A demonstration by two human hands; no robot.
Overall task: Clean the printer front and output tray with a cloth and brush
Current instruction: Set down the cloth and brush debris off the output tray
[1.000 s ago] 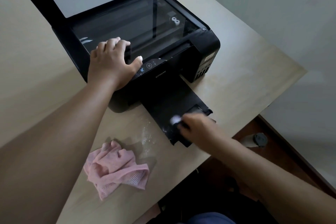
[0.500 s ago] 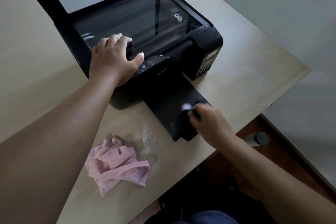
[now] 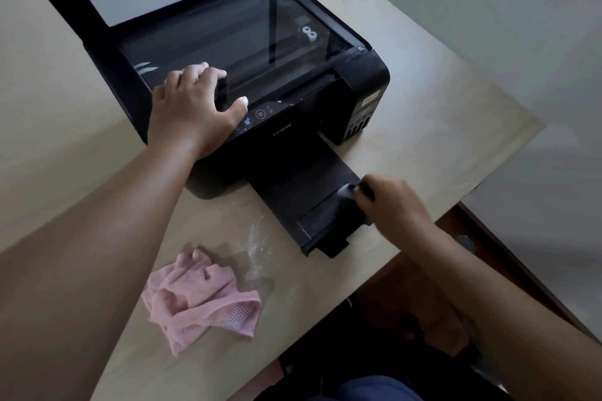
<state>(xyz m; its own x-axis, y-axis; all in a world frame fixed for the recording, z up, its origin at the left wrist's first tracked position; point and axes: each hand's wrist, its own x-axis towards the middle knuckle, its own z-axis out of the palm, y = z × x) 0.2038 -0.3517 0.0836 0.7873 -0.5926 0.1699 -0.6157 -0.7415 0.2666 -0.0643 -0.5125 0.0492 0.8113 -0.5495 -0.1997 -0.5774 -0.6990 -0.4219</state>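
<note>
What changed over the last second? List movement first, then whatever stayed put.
The right hand swept the brush along the output tray, from its outer end toward the printer and the tray's right edge, grip unchanged. The left hand stayed braced on the printer; the pink cloth stayed on the table.

You can read one word: "EPSON" in pale letters on the printer (image 3: 282,130) front, just right of its round buttons. The label at the printer's front right corner is too small to read.
</note>
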